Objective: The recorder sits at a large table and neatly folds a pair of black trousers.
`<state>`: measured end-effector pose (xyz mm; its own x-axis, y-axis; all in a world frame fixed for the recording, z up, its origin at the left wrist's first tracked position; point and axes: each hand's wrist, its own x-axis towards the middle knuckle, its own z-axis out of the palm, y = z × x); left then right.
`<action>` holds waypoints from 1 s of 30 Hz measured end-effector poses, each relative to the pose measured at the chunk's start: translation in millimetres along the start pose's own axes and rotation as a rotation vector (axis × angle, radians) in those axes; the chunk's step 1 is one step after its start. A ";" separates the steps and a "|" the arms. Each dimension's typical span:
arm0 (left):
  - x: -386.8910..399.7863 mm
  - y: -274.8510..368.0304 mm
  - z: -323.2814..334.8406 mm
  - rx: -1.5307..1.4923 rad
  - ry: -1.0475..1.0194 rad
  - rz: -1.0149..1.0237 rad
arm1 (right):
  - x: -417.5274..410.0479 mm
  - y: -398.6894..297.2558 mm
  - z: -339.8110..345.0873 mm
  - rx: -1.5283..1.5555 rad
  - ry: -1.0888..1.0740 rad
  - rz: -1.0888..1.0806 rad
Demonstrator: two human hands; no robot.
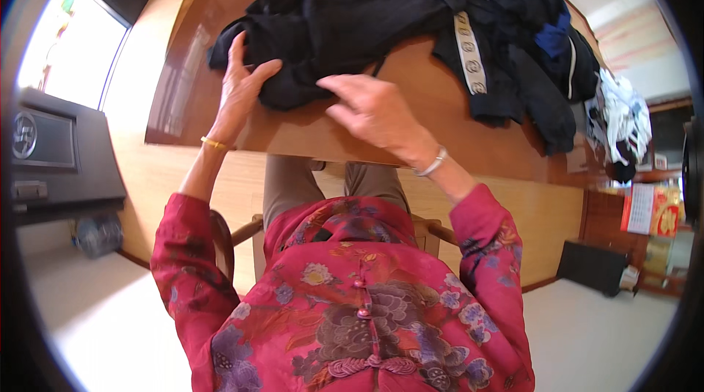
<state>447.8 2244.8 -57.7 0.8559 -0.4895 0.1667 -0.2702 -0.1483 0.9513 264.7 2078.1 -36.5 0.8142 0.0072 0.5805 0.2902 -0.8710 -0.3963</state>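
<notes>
A black cloth garment (341,18) lies bunched on the glossy brown wooden table (429,111), stretching from the left towards the dark clothes on the right. My left hand (242,84), with a yellow bracelet on its wrist, rests at the garment's near left edge, thumb and fingers spread. Beside the garment's near edge is my right hand (374,111), a silver bangle on its wrist; its fingers are slightly parted, with no cloth seen between them. A dark jacket (495,62) with a white patterned stripe lies to the right.
Dark and blue clothes (555,34) are heaped at the table's right, with a pile of white cloth (621,111) beyond them. A wooden chair (247,230) is under me. A black cabinet (66,155) stands at the left, and a black box (591,268) is on the floor at the right.
</notes>
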 end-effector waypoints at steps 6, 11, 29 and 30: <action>-5.9 -1.2 -10.6 0.169 -0.080 0.055 | -5.5 66.7 -34.9 -0.040 0.179 0.402; -73.6 14.8 -30.2 0.404 -0.279 0.388 | -0.3 141.7 -45.9 -0.230 0.352 0.658; -6.1 15.3 -41.3 0.633 -0.401 0.199 | 47.2 191.5 -119.3 0.642 0.863 0.597; -6.1 15.0 -45.2 0.583 -0.302 0.355 | 40.1 184.8 -132.0 0.636 0.880 0.539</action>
<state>458.4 2284.4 -32.7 0.5380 -0.7950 0.2803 -0.7698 -0.3279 0.5476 284.6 1852.6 7.5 0.3583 -0.8339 0.4198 0.4156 -0.2602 -0.8715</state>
